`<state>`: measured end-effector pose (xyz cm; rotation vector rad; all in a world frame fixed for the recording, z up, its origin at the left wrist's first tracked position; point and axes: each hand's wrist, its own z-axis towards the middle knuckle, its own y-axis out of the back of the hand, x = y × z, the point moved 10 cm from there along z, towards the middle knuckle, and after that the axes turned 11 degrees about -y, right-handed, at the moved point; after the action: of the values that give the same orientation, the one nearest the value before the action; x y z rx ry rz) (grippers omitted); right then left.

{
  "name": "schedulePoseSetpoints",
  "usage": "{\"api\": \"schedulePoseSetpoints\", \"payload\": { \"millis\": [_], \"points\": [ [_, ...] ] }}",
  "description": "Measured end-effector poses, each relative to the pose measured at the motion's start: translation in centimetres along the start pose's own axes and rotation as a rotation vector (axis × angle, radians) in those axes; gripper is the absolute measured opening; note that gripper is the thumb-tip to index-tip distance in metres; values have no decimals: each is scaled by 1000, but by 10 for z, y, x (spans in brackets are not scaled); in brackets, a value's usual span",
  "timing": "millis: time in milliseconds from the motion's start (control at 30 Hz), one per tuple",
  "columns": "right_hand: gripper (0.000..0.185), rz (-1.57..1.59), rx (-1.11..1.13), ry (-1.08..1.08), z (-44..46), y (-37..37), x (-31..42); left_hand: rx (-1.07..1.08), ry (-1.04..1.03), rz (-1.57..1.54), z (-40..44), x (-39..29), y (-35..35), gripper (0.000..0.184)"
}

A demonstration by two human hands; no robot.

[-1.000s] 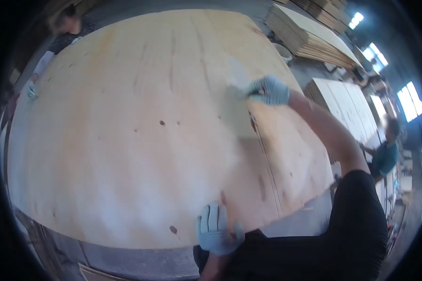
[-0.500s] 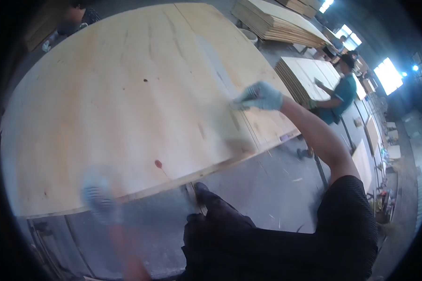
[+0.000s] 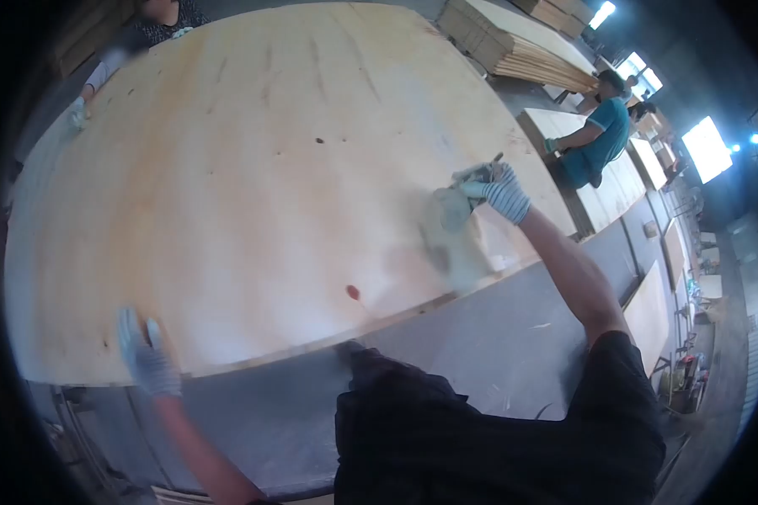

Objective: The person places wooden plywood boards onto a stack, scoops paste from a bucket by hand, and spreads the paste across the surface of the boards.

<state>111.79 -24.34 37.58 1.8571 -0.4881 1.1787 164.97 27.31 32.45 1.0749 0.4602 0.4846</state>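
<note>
A broad sheet of pale plywood [image 3: 253, 194], with dark knots and brown streaks, fills most of the view. Over its right part, my right hand [image 3: 501, 194] in a striped, pale glove is closed on what looks like a scraper [image 3: 498, 158], its short dark end sticking up past the fingers. Below those fingers is a blurred greyish-white patch [image 3: 453, 210]; whether it is blade or filler, I cannot tell. At the near left edge, my left hand [image 3: 150, 358], also gloved, lies on the sheet with its fingers apart, holding nothing.
At the far left a person's gloved hand [image 3: 77, 111] touches the sheet. Another person in a teal shirt [image 3: 608, 135] leans over a panel stack [image 3: 619, 198] to the right. More stacked boards [image 3: 526, 50] stand behind. Grey floor [image 3: 261, 429] shows below the near edge.
My left hand has moved from a blur at the near edge to lying on the sheet. My right hand has shifted slightly right and nearer. The far-left person's hand now reaches onto the sheet.
</note>
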Motion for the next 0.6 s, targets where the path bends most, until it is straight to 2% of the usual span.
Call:
{"api": "schedulePoseSetpoints", "payload": {
  "millis": [33,133,167,200,300,333,400,433,500,600],
  "points": [
    [23,-181,-49,-2,11,-6,2,15,-31,1,4,-1,-1,56],
    [20,-183,236,-53,-30,-63,19,92,-73,-25,-3,3,12,55],
    [19,-147,235,-21,-49,-69,17,117,-58,-57,-2,10,17,55],
    [18,-117,234,16,-57,-76,22,137,-39,-95,-2,24,20,55],
    [21,-164,178,-95,-51,-108,68,157,16,-159,13,107,30,52],
    [25,-8,103,-63,-37,-115,89,167,49,-178,19,137,28,52],
    [37,290,18,19,12,-126,128,58,-13,-145,28,179,30,50],
    [40,500,-68,-41,38,-141,141,25,-58,-110,31,187,30,50],
    [40,429,-112,-113,123,-179,124,-33,-157,-57,28,195,34,49],
    [39,-396,-400,-181,188,-203,164,-106,-198,-160,25,207,46,49]
  ]
}}
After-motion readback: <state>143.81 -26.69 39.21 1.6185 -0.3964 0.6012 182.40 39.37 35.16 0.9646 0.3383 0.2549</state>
